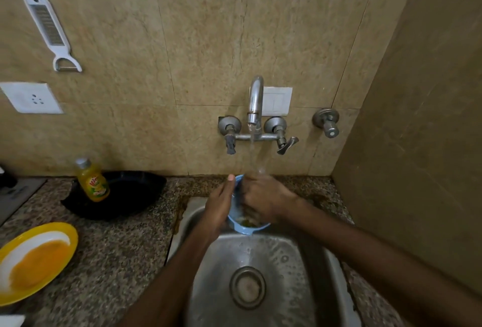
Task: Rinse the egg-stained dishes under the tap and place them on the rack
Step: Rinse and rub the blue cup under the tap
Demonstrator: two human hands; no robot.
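Two bare forearms reach in from the near edge over the steel sink (287, 261) and meet directly below the tap (255, 99). There the blue bowl (246, 230) is held under the running water (252, 149).

The left hand (219, 206) cups the bowl's outer wall on the side left of the tap, thumb straight up along the rim. The right hand (260, 201) comes from the side right of the tap, and its bent fingers go down into the bowl's mouth. They are blurred, so I cannot tell whether they pinch the wall or only rub it. The bowl is tipped, with its open side turned up and towards the right hand, and yellowish residue shows at its lowest edge.

My judgement is that the rinse is mid-way and the bowl is not yet clean. The other stained dish, a yellow plate (73, 240) smeared with egg, lies on the counter well to the left of the tap and nearer the camera. That puts it on the left hand's side. No rack is in view, so its direction from the tap cannot be told.
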